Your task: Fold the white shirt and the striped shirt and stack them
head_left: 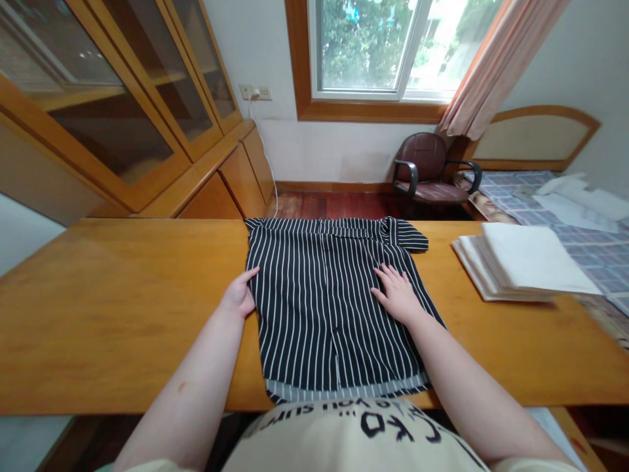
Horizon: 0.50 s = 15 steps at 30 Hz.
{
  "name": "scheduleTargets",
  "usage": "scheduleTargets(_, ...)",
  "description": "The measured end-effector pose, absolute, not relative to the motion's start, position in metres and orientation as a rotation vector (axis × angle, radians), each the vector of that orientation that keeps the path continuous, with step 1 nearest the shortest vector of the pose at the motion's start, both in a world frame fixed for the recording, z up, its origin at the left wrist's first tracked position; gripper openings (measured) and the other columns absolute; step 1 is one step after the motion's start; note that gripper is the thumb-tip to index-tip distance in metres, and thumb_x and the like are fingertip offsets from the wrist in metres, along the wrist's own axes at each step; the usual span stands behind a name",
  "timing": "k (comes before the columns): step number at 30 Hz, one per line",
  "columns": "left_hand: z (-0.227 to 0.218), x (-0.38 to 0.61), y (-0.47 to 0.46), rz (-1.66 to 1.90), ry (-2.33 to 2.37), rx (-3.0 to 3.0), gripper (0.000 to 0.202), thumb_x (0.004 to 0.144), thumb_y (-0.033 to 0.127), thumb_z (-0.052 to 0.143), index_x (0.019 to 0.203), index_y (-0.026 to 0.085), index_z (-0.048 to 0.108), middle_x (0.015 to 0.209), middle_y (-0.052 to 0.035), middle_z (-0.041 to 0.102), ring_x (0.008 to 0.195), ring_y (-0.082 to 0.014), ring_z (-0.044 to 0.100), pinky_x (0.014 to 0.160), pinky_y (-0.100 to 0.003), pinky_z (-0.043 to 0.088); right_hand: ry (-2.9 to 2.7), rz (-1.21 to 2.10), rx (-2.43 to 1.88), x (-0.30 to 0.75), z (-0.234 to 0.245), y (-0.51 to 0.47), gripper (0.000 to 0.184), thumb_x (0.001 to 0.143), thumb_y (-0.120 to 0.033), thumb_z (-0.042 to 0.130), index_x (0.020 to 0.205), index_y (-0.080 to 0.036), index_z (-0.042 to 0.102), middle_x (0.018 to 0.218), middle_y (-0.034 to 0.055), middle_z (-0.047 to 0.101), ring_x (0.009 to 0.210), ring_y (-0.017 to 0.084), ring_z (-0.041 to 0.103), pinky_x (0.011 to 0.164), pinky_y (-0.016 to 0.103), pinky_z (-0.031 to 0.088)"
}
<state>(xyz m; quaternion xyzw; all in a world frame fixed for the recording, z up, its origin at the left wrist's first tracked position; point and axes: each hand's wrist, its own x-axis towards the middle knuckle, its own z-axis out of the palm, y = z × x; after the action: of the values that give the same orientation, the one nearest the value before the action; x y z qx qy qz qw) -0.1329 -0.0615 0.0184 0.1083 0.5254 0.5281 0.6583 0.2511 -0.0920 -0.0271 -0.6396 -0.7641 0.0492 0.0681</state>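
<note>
A black shirt with white stripes (295, 308) lies spread on the wooden table (122, 295), its hem toward me and one sleeve (413, 237) sticking out at the far right. At the shirt's left edge is my left hand (240, 293), its thumb on top of the cloth and its other fingers partly hidden at the edge, closed on the fabric. My right hand (397, 293) rests flat on the right part of the shirt with fingers spread. Small creases run down the middle of the cloth.
A stack of white folded sheets (531, 262) sits at the table's right. Beyond the table are a maroon armchair (427, 167), a bed with a checked cover (521, 196) and a window (368, 46). A glass-door cabinet (142, 92) stands at left; a white cord (265, 151) hangs nearby.
</note>
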Motion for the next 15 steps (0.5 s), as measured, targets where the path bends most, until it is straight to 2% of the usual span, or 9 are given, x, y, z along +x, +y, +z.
scheduleTargets(3,0.022,-0.137,-0.068,1.202,1.205,0.32,0.016,0.081,0.01,0.053,0.093,0.01,0.063,0.076,-0.0082,0.072,0.071,-0.0201,0.07,0.071,-0.033,0.059,-2.302,0.154,-1.923,0.252,-0.026,-0.092,0.057,0.092,-0.049,0.037,0.141,-0.02,0.04,0.15,0.0078,0.034,0.139,0.026,0.026,0.112,0.051,0.017)
scheduleTargets(7,0.027,-0.145,-0.083,1.139,1.23,0.5,0.018,0.077,0.009,0.058,0.094,0.012,0.063,0.083,-0.008,0.072,0.072,-0.0185,0.07,0.068,-0.029,0.059,-2.302,0.151,-1.923,0.252,-0.025,-0.092,0.056,0.092,-0.049,0.037,0.14,-0.02,0.041,0.149,0.0068,0.035,0.139,0.026,0.027,0.112,0.051,0.018)
scheduleTargets(10,0.031,-0.156,-0.096,1.06,1.309,0.566,0.025,0.072,0.011,0.064,0.098,0.014,0.064,0.088,-0.0083,0.073,0.077,-0.0203,0.071,0.068,-0.029,0.059,-2.306,0.142,-1.924,0.252,-0.024,-0.093,0.056,0.092,-0.048,0.038,0.14,-0.02,0.041,0.149,0.0068,0.035,0.139,0.026,0.027,0.112,0.051,0.018)
scheduleTargets(15,0.032,-0.18,-0.117,0.985,1.396,0.585,0.027,0.067,0.017,0.071,0.093,0.015,0.066,0.089,-0.0093,0.073,0.087,-0.0245,0.07,0.071,-0.031,0.059,-2.311,0.148,-1.936,0.252,-0.024,-0.092,0.055,0.092,-0.047,0.038,0.14,-0.02,0.041,0.149,0.0074,0.035,0.138,0.026,0.027,0.112,0.051,0.019)
